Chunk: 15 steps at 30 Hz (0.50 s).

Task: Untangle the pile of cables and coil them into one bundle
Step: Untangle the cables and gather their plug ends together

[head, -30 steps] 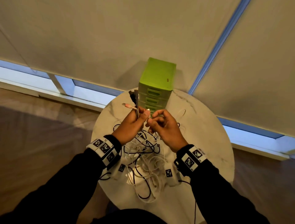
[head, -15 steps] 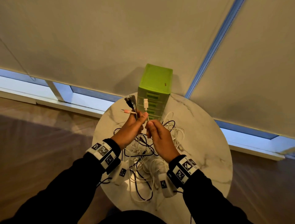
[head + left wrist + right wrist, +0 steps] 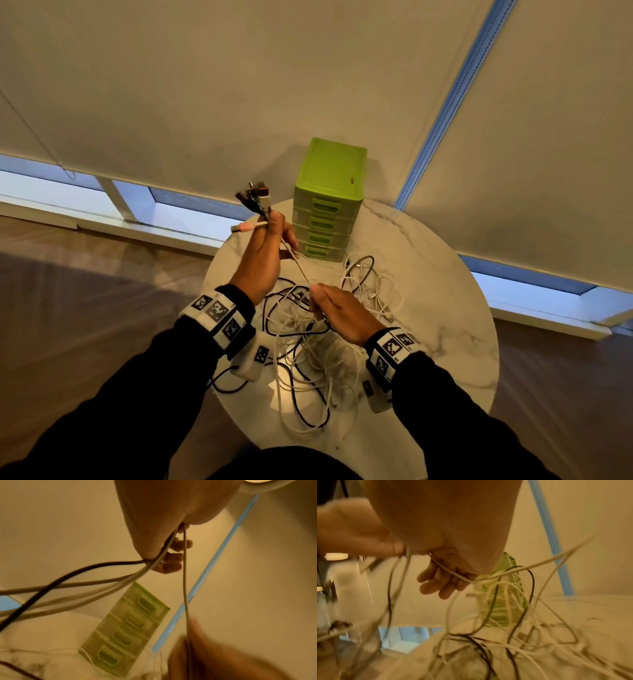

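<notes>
The left hand (image 3: 261, 260) is raised above the round white marble-patterned table (image 3: 442, 329), its fingers (image 3: 173, 562) curled tight round a gathered bunch of cable ends: dark and pale plugs (image 3: 255, 198) fan out above the fist, and one pink-sleeved USB plug (image 3: 247, 227) sticks out sideways toward the window. From under that fist a thin white cable (image 3: 297, 265) runs taut and slanting down to the right hand (image 3: 337, 317), which is lower, just over the table; its thumb and fingertips are closed in a pinch on this strand, while the remaining fingers (image 3: 436, 584) curl loosely beneath. In the left wrist view several pale cords and one dark cord (image 3: 56, 580) trail away from the grip. Below and between the hands lies the tangled pile of white and black cables (image 3: 318, 356), spread loosely over the middle of the table and reaching toward its near edge. Both wrists carry white bands printed with black square marker patterns (image 3: 219, 313); no readable lettering shows on them. At the far edge of the table stands a small lime-green plastic drawer tower (image 3: 327, 202) with four drawers, with no label visible. Behind it hang beige roller blinds (image 3: 205, 85).
</notes>
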Available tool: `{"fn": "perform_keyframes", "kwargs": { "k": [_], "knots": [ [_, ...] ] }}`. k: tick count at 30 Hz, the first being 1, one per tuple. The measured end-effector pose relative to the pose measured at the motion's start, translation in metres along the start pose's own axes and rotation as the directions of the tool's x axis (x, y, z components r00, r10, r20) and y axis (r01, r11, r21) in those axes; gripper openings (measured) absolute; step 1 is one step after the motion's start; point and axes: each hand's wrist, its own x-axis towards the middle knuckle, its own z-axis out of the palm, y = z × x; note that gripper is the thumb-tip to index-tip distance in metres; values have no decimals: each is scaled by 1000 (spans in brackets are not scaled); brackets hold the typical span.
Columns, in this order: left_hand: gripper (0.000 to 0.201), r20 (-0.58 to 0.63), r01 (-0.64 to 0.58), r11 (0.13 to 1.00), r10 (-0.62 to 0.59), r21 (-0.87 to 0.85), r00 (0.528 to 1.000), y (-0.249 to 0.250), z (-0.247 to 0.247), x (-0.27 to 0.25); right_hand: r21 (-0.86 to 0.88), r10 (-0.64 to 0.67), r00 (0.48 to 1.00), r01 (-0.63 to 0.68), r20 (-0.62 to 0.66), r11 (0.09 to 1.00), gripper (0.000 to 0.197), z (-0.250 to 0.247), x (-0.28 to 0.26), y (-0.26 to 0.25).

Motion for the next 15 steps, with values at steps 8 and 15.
{"fn": "perform_keyframes", "kwargs": {
  "k": [8, 15],
  "knots": [
    [40, -148, -50, 949, 3, -312, 989, 51, -44, 38, -173, 177, 982, -186, -67, 967, 48, -17, -20, 80],
    [44, 158, 187, 981, -192, 49, 969, 2, -9, 12, 81, 69, 899, -38, -433, 996, 37, -25, 12, 13]
  ]
}}
